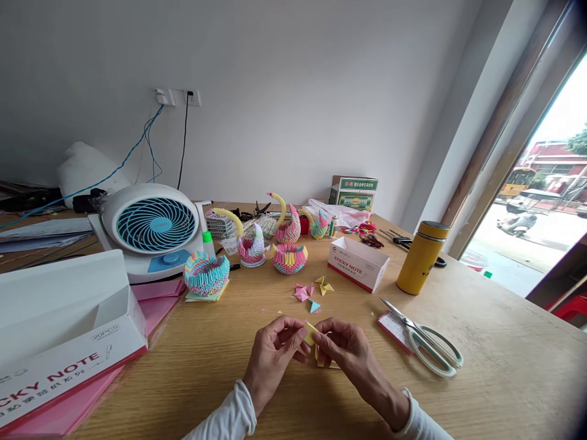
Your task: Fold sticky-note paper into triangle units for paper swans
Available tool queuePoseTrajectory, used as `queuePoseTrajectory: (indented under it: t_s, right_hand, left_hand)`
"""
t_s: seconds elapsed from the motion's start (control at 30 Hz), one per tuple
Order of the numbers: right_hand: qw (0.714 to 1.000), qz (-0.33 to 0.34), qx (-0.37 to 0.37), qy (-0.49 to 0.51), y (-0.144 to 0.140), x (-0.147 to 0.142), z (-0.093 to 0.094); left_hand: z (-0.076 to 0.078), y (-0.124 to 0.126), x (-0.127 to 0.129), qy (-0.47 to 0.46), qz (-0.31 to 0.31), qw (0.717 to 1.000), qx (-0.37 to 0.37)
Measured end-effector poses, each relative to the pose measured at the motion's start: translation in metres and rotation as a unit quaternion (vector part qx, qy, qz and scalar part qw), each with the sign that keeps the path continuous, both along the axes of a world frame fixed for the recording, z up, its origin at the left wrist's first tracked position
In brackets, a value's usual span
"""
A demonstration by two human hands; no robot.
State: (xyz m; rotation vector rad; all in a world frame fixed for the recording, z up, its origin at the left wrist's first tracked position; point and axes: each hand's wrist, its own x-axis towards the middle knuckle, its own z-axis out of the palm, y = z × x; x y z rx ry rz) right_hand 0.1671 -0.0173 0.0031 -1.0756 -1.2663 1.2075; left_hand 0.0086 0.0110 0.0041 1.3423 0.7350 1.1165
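Between my two hands is a small piece of yellow paper (310, 333), folded at its upper edge. My left hand (277, 348) pinches its left side with thumb and forefinger. On the other side, my right hand (343, 345) grips it with thumb and fingertips. Beneath the right fingers more small yellow paper lies on the table, partly hidden. Just beyond my hands are several folded paper triangles: pink ones (302, 292), yellow ones (324, 286) and a blue one (313, 305).
Scissors (426, 342) lie right on a notepad (395, 330), near a yellow thermos (422, 258). A sticky note box (358, 266) stands behind. Paper swans (288, 227) and a blue paper bowl (206, 274) stand farther back. Left are a fan (158, 226) and a large open box (68, 348).
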Motion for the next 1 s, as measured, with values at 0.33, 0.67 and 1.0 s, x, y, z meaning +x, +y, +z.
queuePoseTrajectory:
  t_s: [0.33,0.67,1.0]
  right_hand:
    - [0.986,-0.061,0.099,-0.117,-0.004,0.001,-0.003]
    - [0.988,-0.064,0.093,-0.101,-0.005,-0.002,-0.002]
    - [0.999,-0.025,0.030,0.032,-0.005,-0.003,0.006]
  left_hand:
    - [0.005,-0.004,-0.001,0.021,0.003,1.000,-0.009]
    - [0.008,-0.005,0.001,-0.017,0.021,0.999,-0.045]
    - [0.009,-0.005,0.001,-0.021,0.013,0.999,-0.035]
